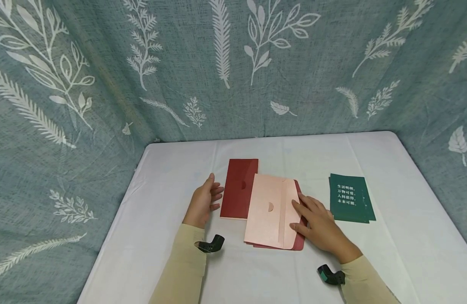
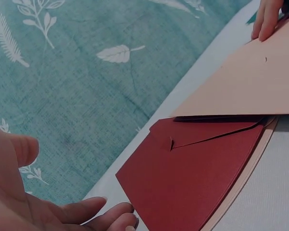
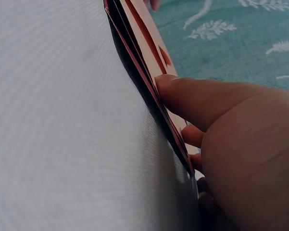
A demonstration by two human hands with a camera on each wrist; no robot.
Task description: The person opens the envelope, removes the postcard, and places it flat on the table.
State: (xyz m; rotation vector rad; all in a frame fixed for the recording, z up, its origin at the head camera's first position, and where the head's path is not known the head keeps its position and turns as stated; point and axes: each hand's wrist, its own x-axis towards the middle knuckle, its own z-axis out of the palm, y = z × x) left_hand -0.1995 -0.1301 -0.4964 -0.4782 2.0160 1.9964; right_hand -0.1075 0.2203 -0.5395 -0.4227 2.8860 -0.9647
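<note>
Blue-green cloth with white leaf prints [image 1: 195, 55] hangs behind the far edge of your white table [image 1: 400, 240] and down both sides, and the setup's pretty tidy. Your left forearm comes in from the near edge, left of the middle, with the left hand [image 1: 203, 202] up on its side, palm facing inward and thumb pointing toward the far edge. Those fingers are loosely bent and slightly apart, holding nothing, just beside the red folder [image 1: 237, 194]. Can't tell if the tips actually touch it.

That red one lies toward the far edge, left of centre, and the pink folder [image 1: 265, 202] overlaps its right side, sitting a bit closer to the near edge. A darker red piece [image 1: 299, 242] sticks out under the pink along its right and near edges.

Your right forearm angles in from the near edge, with the right hand [image 1: 321, 223] reaching over to the pink folder's right side. Thumb and index finger are spread apart, tips on its face; can't tell if the other fingers tuck underneath to pinch it.

Over toward the table's right edge, green cards [image 1: 349, 198] with white characters lie slightly fanned, near that hand.
</note>
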